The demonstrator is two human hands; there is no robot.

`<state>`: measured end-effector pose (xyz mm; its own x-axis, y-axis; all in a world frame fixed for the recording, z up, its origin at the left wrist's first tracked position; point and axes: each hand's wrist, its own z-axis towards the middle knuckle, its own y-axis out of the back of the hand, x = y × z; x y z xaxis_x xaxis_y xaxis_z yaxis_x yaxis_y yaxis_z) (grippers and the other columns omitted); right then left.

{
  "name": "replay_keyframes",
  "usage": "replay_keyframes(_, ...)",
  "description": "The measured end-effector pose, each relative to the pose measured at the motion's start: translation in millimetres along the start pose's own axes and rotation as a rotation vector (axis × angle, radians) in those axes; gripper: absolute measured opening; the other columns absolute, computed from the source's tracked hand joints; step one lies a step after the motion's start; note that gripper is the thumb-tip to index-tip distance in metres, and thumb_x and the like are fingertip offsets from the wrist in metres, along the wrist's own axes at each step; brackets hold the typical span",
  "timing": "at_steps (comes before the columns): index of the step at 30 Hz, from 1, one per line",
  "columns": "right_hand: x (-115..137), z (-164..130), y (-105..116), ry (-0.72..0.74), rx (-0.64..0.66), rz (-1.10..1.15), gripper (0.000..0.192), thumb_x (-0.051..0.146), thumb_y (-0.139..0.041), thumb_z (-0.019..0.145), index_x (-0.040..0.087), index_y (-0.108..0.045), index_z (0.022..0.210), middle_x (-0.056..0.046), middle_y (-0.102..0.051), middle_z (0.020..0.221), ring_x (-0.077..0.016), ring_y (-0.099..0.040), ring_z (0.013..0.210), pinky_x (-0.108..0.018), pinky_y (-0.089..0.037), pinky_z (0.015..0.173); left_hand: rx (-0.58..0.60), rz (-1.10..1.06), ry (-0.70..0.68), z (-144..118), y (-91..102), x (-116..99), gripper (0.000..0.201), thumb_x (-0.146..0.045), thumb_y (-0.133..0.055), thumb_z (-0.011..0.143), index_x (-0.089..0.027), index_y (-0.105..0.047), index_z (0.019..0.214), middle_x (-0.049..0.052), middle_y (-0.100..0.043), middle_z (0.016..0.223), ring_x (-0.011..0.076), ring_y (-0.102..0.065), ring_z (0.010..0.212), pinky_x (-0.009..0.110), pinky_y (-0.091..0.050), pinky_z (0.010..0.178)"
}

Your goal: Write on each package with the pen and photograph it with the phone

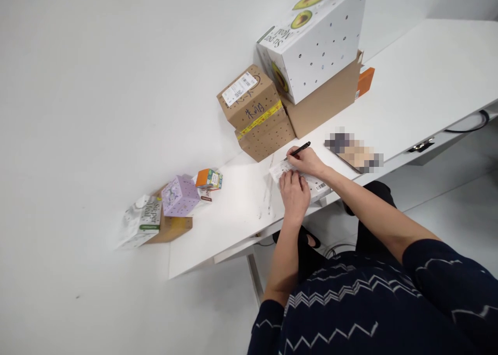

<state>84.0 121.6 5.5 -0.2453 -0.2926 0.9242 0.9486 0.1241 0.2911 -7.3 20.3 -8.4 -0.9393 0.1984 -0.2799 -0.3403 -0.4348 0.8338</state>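
The right hand [305, 160], pinching a black pen [303, 148], works at twelve o'clock from the loosely spread left hand [294, 195] on the white printed package [317, 184], long axis ten-to-four.

A plain, pale grey-white wall [78, 111] fills the left of the frame and continues behind a long white table [420, 80], which slants from lower left of centre up to the right edge, while a greyer surface [467, 0] closes off the upper right corner. Below the table's near edge, a straight grey leg [254, 280] shows at lower centre, and a metal fitting [422, 145] and a looped black cable [487, 119] sit toward the right. Pale floor [462, 204] with faint seams spreads at right, under soft, even light.
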Motion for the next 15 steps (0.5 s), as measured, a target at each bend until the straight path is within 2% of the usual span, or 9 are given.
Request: replay_keyframes(15,-1.4,0.0,-2.3,0.029,0.051,-0.072,0.015,0.030,-0.048,0.076,0.018,-0.057,0.077,0.001,-0.054,0.060,-0.0135,-0.049,0.057,-0.025,-0.038,0.058,0.002,-0.005,0.008,-0.2,2.6,-1.6,0.027,-0.019,-0.045,0.090,-0.011,-0.066,0.106,0.015,-0.064,0.118,0.0290,-0.053,0.121,0.047,-0.039,0.108)
